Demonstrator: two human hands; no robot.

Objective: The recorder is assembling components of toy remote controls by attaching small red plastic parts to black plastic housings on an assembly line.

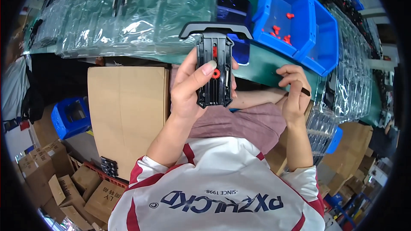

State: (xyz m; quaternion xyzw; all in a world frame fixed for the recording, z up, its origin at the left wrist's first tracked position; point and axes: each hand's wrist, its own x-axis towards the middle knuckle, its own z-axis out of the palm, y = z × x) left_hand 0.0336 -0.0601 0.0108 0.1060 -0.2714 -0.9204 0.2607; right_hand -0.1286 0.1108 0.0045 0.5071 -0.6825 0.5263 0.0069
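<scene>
My left hand (pixel 186 83) is closed round a black plastic slide assembly (pixel 207 90), held upright in front of me. A wide curved grey-and-black handle (pixel 215 28) tops it. Its open face shows a toothed rack, a red strip (pixel 215 52) and a small red gear (pixel 216 74), with my left thumb resting next to the gear. To the right, at the table's edge, my right hand (pixel 294 94) is raised with loosely bent fingers apart. A small dark band (pixel 305 91) crosses one of its fingers; whether it is worn or held cannot be made out.
A blue bin (pixel 263 32) with several red parts (pixel 287 39) stands at the back right, another blue bin (pixel 332 42) beside it. Clear plastic trays (pixel 141 30) cover the green table's left. A dark blue glossy object (pixel 233 8) lies behind the handle. Cardboard (pixel 128 115) stands left of my lap.
</scene>
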